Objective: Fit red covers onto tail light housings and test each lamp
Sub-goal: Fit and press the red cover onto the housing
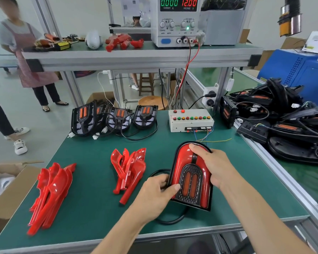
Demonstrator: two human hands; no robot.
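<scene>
**Both hands hold a covered tail light on the green bench**

The tail light housing (191, 182) sits near the front of the green mat (92, 180), tilted up toward the camera, with a red cover (184, 158) seated over its upper arch. The left hand (158, 191) grips the lower left edge, its thumb lying across the red rim beside the two orange lamp strips. The right hand (213, 165) curls over the top right, its index finger pressing on the crown of the cover. A black cable runs from under the housing.

Two piles of loose red covers (51, 191) (128, 171) lie to the left. Bare housings (116, 118) stand at the back, beside the test box (190, 120). The power supply (176, 21) reads 12.00 V.
</scene>
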